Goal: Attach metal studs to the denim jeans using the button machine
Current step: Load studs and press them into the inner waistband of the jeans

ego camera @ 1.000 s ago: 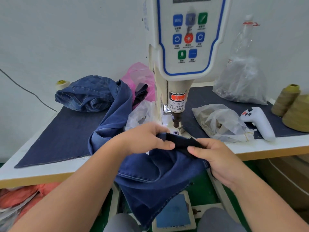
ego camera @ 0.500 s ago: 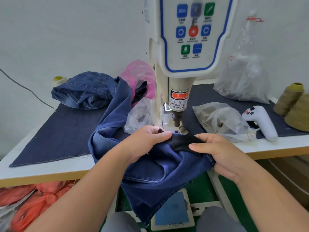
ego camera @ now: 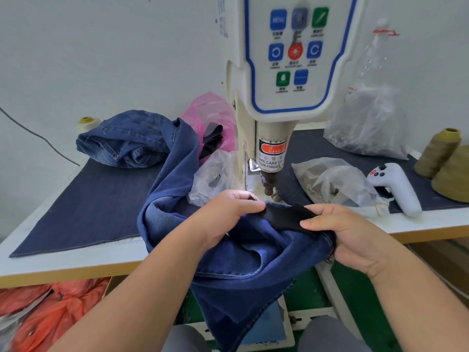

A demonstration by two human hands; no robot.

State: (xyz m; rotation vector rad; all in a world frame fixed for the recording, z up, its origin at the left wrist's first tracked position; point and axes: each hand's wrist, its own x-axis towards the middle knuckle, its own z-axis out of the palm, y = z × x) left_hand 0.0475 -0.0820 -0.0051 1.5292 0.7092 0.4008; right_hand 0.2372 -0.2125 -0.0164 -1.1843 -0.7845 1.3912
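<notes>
The denim jeans point(ego camera: 253, 262) are held by both hands just near of the button machine point(ego camera: 284, 102). The grip of the left hand point(ego camera: 225, 217) is closed on the fabric: the fingers are curled over the far edge of the cloth and the thumb is pressed along its top, pointing right. The grip of the right hand point(ego camera: 355, 240) is likewise clamped on the jeans, with a black fabric patch point(ego camera: 289, 217) pinched under the thumb and the remaining fingers wrapped beneath the bunched denim. The patch is stretched between the two hands, directly near of the machine's metal punch head point(ego camera: 269, 181). Both forearms are extended from the near edge, angled inward toward each other. The rest of the jeans is draped off the near edge of the desk point(ego camera: 76, 260) and trails up to the left into a heap at the far left. A clear plastic bag point(ego camera: 332, 184) and a white handheld controller point(ego camera: 396, 189) are laid to the right of the machine, with thread cones point(ego camera: 444, 161) at the far right.
</notes>
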